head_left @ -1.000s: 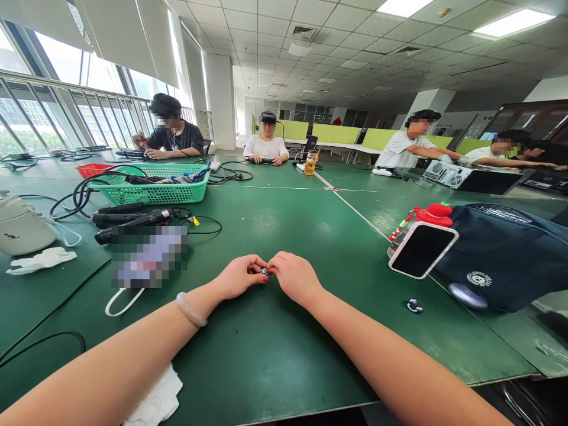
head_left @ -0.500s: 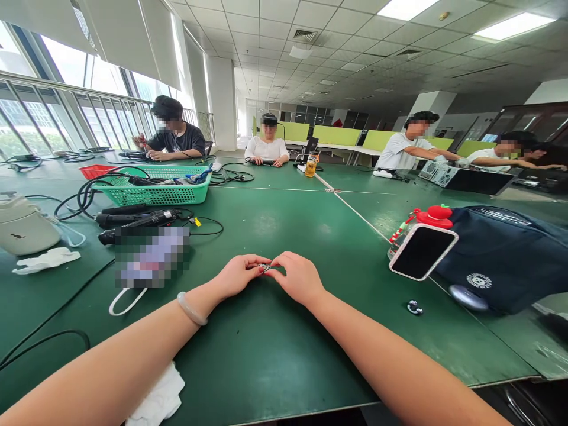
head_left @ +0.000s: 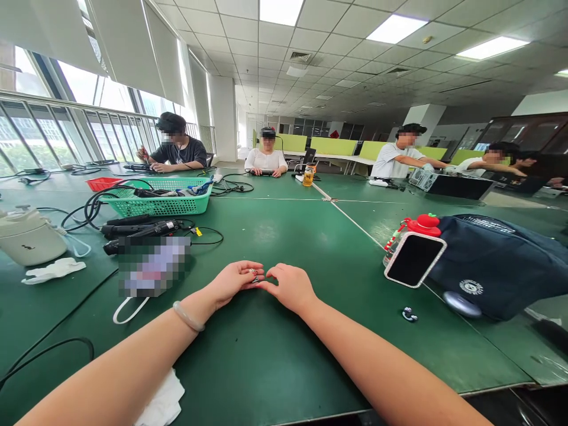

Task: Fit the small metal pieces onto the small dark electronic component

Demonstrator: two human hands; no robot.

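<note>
Over the middle of the green table (head_left: 266, 349), my left hand (head_left: 231, 284) has its fingers curled around a small shiny metallic piece (head_left: 254, 279); it is too small to tell its kind. A pale bangle (head_left: 189, 316) circles that wrist. Close beside it, my right hand (head_left: 293, 290) is bent in a C shape, thumb and forefinger apart. The right thumb points at the small piece, and whether it touches is unclear. Nothing shows between the right fingers.
At left are a green basket (head_left: 164, 204) of tools and cables, a white jug (head_left: 31, 236) and crumpled tissue (head_left: 160, 399). To the right stand a phone (head_left: 415, 260), a dark blue bag (head_left: 497, 260) and a small clip-like item (head_left: 409, 314). Several people work around the table.
My hands have drawn slightly apart; the right fingertips have come away from the left ones. The small piece stays with my left hand. The view has tilted up a little.
</note>
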